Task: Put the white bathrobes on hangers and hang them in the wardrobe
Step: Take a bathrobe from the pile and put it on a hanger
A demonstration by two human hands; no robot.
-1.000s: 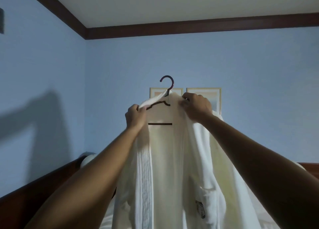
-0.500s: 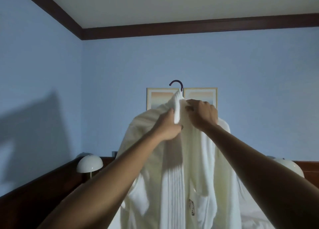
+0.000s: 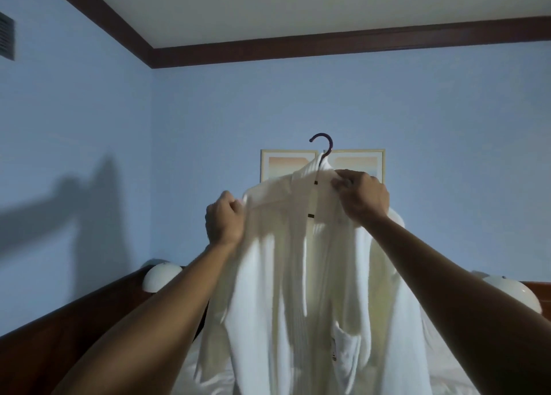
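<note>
White bathrobe [image 3: 298, 275] held up at arm's length, draped over a dark hanger [image 3: 323, 147]; only the hook and two short dark slivers down the front opening visible, rest under cloth. Hook free in the air, caught on nothing. Collar bunched just below the hook.

Left hand [image 3: 223, 220]: grip clenched on the robe's left shoulder edge, fabric gathered in the fist. Right hand [image 3: 362, 198]: grip pinching the cloth near the collar, right of the hook, fingertips curled in; possibly on the hanger arm beneath as well, hard to tell through the fabric.

Robe hanging long between both forearms, front panels slightly parted, ribbed lapels running down the middle. Small dark mark low on the right panel, blurred, unreadable.

Behind: blue wall [image 3: 447, 156] with dark wooden trim [image 3: 328, 47] along the ceiling line. Two framed pictures [image 3: 286, 165] side by side, partly behind hook and collar. Round white lamp [image 3: 159, 277] at lower left, another [image 3: 514, 293] at lower right, both by a dark wooden headboard [image 3: 44, 341]. Pale bedding [image 3: 208, 376] below the robe. Vent grille [image 3: 6, 38] on the left wall, cut off by the frame edge.
</note>
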